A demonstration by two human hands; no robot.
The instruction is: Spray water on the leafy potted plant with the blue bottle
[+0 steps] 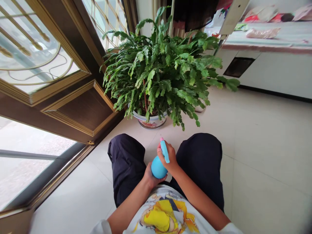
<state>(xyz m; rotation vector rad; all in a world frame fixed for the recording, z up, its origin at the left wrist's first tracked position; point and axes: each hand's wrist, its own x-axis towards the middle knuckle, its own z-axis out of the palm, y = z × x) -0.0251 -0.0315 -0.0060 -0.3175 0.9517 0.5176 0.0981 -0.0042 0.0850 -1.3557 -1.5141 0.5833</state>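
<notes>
Between my knees I hold a blue spray bottle (159, 167) with a light blue head and a pink nozzle tip that points away from me. My left hand (149, 177) is closed around the lower part of the round body. Up at the spray head, my right hand (171, 157) is wrapped round the neck, its fingers partly hidden behind the bottle. Beyond the nozzle stands a large bushy green plant (158, 68) with flat, segmented leaves. It grows in a white patterned pot (153, 123) on the floor, and its leaves overhang the rim.
At the left, a brown door (80, 110) with gold trim and glass panes stands open beside a threshold. A white cabinet (275, 70) with bags on top is at the back right. Pale tiles (263, 146) cover the floor.
</notes>
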